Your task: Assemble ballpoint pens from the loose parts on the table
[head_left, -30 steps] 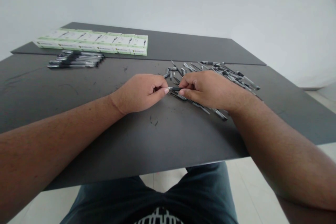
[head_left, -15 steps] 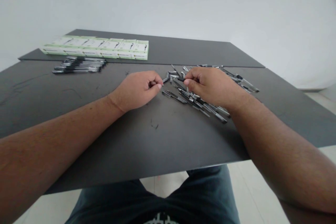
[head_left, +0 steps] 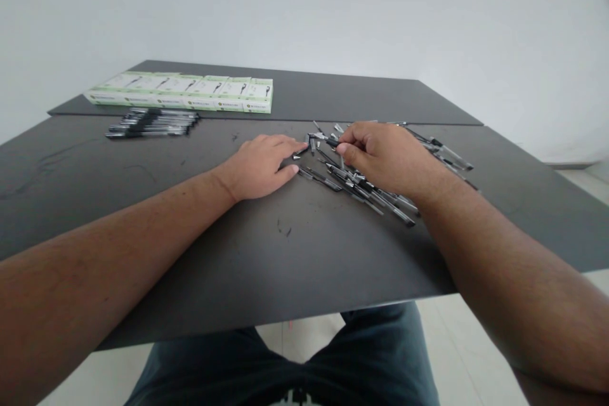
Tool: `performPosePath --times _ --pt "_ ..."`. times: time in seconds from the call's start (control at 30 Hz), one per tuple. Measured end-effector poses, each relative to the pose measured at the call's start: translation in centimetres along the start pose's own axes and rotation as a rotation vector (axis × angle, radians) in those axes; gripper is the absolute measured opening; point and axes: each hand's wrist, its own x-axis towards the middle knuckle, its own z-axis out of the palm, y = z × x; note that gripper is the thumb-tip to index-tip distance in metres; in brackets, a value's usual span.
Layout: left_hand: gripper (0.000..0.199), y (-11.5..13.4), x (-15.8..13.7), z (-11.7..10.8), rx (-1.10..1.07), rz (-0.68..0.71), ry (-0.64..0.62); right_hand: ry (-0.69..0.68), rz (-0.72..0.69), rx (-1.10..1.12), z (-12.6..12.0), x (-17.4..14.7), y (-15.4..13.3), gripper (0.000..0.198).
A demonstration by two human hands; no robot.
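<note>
Slim, black-gripped pen [head_left: 332, 142]

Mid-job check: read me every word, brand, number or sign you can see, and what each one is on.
Nothing is legible.
Green-and-white boxes: small print beside round emblems on the front sides, too small to read; dark pictures on top, no readable words.
Pens lying together at left: no readable marking.
Loose pens and parts: none readable.
Dark piece in the right hand: none readable.
</note>
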Motion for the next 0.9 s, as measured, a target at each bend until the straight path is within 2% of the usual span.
performPosePath --times 0.3,0.67,0.9 --pt "0.059 0.5 1.0 0.4 0.071 0.000 -0.047 -0.003 -0.050 -0.012 -0.1 -0.2 -0.1 0.027" --pt "0.062 -0.7 1.1 0.4 -0.002 0.003 0.037 -0.025 -0.045 -0.027 -0.2 -0.2 -0.2 0.029" --pt "0.053 -1.7 1.1 0.3 0.050 -0.091 0.106 -0.032 -0.044 -0.021 -0.5 -0.3 -0.3 0.028"
